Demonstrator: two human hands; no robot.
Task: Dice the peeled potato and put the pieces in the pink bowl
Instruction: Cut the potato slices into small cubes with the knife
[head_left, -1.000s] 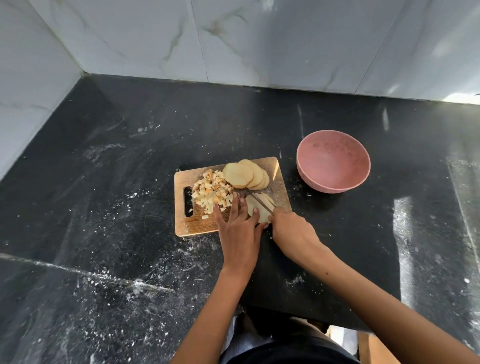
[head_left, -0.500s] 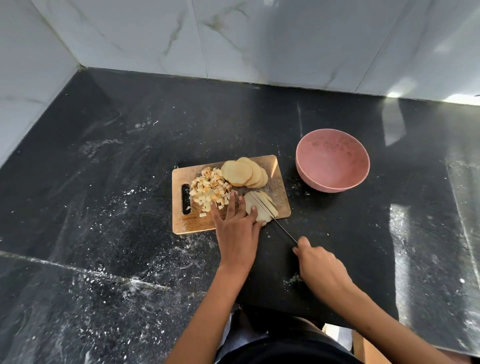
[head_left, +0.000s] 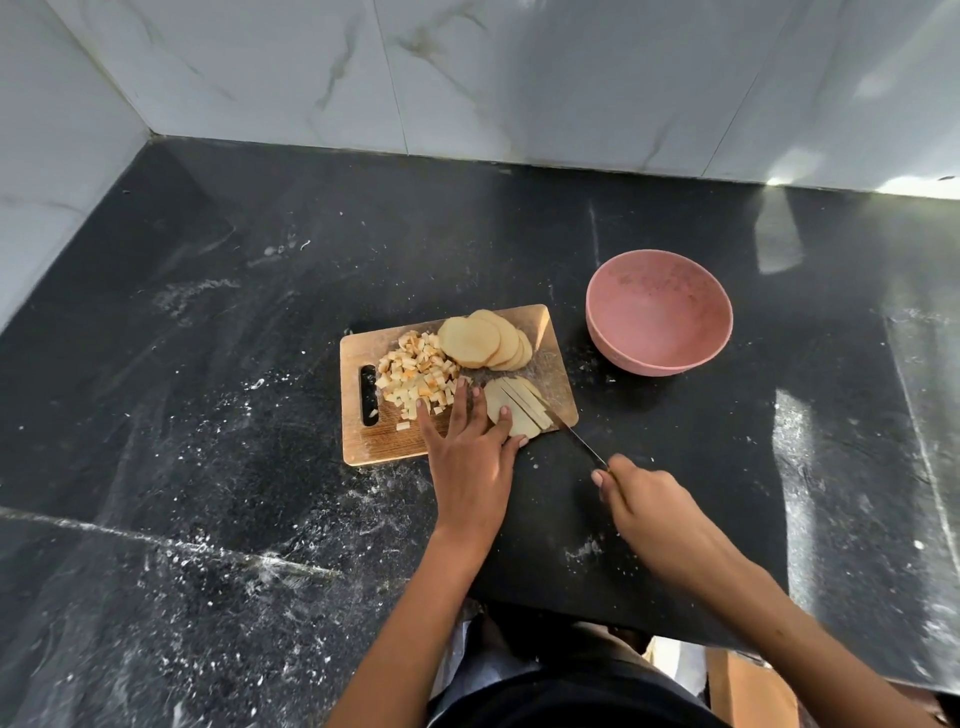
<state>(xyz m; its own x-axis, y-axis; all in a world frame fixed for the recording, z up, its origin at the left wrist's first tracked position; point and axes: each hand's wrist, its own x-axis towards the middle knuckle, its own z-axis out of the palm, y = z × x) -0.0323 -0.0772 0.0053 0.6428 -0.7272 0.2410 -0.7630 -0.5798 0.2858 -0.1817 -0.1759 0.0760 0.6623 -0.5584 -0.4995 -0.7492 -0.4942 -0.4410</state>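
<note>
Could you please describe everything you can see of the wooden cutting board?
The cutting board is a light wooden rectangle with rounded corners and a dark slot handle at its left end, lying flat on the black countertop. It carries a pile of diced potato, a fan of round slices and a slice cut into strips. The left hand rests on its near edge.

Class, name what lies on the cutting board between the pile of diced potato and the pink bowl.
In the head view, a fanned stack of round potato slices lies between the diced pile and the pink bowl.
</note>
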